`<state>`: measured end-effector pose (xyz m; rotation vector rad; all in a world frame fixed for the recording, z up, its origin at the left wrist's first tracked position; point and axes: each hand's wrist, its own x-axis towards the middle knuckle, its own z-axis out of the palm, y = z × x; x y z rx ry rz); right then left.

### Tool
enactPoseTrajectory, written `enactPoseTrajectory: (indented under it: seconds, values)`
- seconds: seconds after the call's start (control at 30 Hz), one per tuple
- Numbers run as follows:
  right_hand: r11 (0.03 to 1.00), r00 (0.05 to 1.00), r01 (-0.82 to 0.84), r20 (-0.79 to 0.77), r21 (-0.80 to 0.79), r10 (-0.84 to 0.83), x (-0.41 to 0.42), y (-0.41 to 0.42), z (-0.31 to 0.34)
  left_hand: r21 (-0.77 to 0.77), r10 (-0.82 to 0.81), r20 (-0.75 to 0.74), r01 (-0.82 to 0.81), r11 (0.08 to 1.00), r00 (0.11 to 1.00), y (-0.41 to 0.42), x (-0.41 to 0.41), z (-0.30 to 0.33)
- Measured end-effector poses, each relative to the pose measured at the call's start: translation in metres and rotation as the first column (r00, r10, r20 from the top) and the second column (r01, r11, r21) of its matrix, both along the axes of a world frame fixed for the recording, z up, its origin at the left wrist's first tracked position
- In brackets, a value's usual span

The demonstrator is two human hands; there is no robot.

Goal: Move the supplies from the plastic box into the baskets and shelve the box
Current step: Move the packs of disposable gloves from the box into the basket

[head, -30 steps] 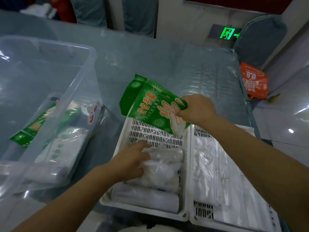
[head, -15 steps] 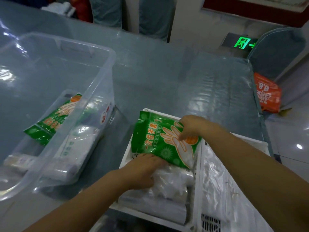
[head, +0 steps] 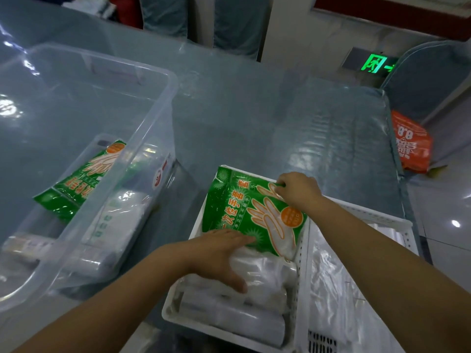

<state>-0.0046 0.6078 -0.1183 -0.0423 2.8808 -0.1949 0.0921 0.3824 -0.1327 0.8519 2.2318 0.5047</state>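
A green pack of disposable gloves (head: 244,212) lies in the far half of the left white basket (head: 196,225). My right hand (head: 298,189) pinches its far edge. My left hand (head: 219,256) rests flat with straight fingers on the pack's near edge and on the clear plastic rolls (head: 254,296) beneath. To the left stands the clear plastic box (head: 158,103). It holds another green glove pack (head: 81,182), a white wrapped pack (head: 112,220) and a roll (head: 25,245). The right white basket (head: 382,220) holds clear plastic bags (head: 339,289).
Everything sits on a table under a glossy clear cover (head: 280,118). An orange bag (head: 410,143) hangs off the table's far right edge. Chairs in grey covers (head: 237,24) stand behind the table, and a green exit sign (head: 374,63) glows low on the wall.
My right hand brought the green glove pack down from above the basket and laid it flat inside. My left hand slid from the plastic rolls onto the pack's near edge.
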Motion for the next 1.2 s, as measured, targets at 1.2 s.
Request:
enactPoseTrajectory:
  seconds: [1.2]
  values:
    - [0.989, 0.847, -0.127, -0.509, 0.081, 0.151, 0.042, -0.004, -0.026, -0.019, 0.191, -0.133, -0.195, 0.981, 0.973, 0.021, -0.027, 0.011]
